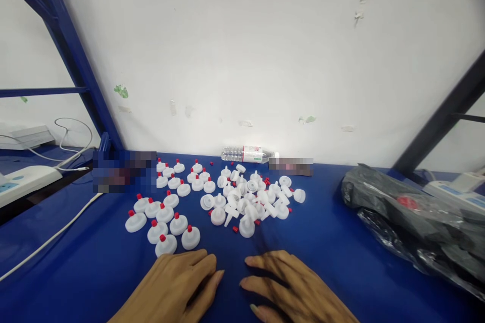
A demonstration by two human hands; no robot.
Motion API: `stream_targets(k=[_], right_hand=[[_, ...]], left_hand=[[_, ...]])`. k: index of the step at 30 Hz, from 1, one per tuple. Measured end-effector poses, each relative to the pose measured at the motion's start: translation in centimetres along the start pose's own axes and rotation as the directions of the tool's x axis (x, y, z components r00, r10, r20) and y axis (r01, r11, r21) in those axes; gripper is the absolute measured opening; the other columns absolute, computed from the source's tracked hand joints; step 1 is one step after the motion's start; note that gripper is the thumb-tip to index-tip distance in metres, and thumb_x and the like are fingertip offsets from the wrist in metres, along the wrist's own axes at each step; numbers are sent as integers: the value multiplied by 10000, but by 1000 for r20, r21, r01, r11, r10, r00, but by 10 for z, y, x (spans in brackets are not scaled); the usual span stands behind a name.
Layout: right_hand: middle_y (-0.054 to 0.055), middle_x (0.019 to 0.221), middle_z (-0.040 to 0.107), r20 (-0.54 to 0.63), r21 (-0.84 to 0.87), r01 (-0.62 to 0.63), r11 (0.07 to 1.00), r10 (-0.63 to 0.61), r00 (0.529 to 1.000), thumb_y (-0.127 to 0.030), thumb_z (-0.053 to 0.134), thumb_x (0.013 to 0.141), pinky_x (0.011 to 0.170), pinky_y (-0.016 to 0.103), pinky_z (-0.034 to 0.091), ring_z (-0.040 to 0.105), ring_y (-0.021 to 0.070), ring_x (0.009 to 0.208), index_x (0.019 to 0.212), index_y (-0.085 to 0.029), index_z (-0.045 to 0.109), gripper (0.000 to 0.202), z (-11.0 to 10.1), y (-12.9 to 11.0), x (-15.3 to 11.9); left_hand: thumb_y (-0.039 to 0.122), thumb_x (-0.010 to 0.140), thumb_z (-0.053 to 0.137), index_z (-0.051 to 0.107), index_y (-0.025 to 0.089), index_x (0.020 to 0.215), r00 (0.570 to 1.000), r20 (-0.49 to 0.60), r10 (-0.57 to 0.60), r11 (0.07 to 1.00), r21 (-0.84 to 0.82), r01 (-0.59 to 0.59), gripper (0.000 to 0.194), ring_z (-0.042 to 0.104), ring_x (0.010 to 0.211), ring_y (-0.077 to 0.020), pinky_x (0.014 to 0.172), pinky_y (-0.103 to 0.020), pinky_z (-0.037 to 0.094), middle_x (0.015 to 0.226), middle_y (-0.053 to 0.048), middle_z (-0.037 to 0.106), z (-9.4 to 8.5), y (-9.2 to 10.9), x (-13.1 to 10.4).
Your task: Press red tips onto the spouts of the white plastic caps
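Observation:
My left hand (182, 282) is at the near edge of view, back up, its fingers loosely bent with a gap beside the thumb and nothing seen in it. My right hand (284, 282) lies palm down, fingers spread and holding nothing visible. Just beyond my left hand stands a white nozzle cap with a red tip (165, 246), one of several capped this way on the left. Ahead, between the hands, is a jumbled pile of white nozzle caps (247, 226) without tips, some overturned. Small red tips (235, 229) are scattered among them.
A clear plastic bottle (252, 154) lies along the white wall. Grey and clear plastic bags (409, 222) take up the right side. Power strips (22, 184) and a white cable (56, 234) are on the left. Blue metal frame posts (71, 50) flank the blue tabletop (322, 242).

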State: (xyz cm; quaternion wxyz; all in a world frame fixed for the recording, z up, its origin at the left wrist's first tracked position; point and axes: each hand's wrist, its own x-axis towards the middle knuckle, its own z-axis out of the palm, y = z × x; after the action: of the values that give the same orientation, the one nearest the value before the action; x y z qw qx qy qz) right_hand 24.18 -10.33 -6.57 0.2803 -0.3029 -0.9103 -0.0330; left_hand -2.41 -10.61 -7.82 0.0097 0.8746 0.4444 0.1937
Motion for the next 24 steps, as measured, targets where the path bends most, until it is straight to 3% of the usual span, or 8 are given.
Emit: stream_targets(k=[5, 11, 17, 21, 24], right_hand=[[-57, 1230, 739, 5, 2, -7, 1000, 7, 1000, -378, 649, 1002, 960, 195, 566, 715, 122, 1085, 1187, -315, 705, 204, 0, 0, 0], [-69, 1238, 735, -8, 10, 9, 1000, -9, 1000, -387, 600, 1031, 966, 197, 560, 717, 115, 1078, 1205, -322, 690, 207, 0, 1, 0], [-66, 1166, 757, -113, -36, -7, 999, 3, 994, -400, 477, 1082, 898, 218, 586, 740, 119, 990, 1160, -320, 687, 238, 7, 1, -1], [-40, 1109, 766, -180, -153, -66, 986, 37, 983, -338, 395, 1099, 837, 287, 620, 757, 162, 931, 1221, -302, 646, 282, 16, 7, -4], [36, 1093, 762, -171, -269, -140, 953, 95, 981, -352, 315, 1104, 740, 344, 643, 758, 221, 905, 1335, -229, 573, 368, 21, 9, -1]], left_hand=[[264, 1047, 448, 626, 246, 886, 999, -42, -17, 1000, -13, 16, 241, 684, 706, -133, 681, -221, 515, 805, 22, 690, 0, 0, -1], [272, 1065, 402, 611, 249, 903, 999, 40, -19, 1000, 5, 19, 265, 700, 698, -139, 627, -234, 515, 808, 34, 699, -4, 3, 1], [181, 1029, 390, 604, 184, 1329, 1000, 11, -20, 946, 323, 15, 369, 761, 777, -232, 605, -325, 589, 1121, -83, 760, 4, 10, 11], [42, 954, 452, 502, 167, 1485, 968, 189, -167, 901, 427, 72, 548, 761, 705, -257, 534, -341, 587, 1085, -100, 764, 7, 17, 34], [-28, 905, 462, 480, 180, 1507, 945, 268, -187, 899, 434, 54, 637, 758, 699, -274, 547, -361, 594, 1023, -91, 761, 7, 23, 46]])
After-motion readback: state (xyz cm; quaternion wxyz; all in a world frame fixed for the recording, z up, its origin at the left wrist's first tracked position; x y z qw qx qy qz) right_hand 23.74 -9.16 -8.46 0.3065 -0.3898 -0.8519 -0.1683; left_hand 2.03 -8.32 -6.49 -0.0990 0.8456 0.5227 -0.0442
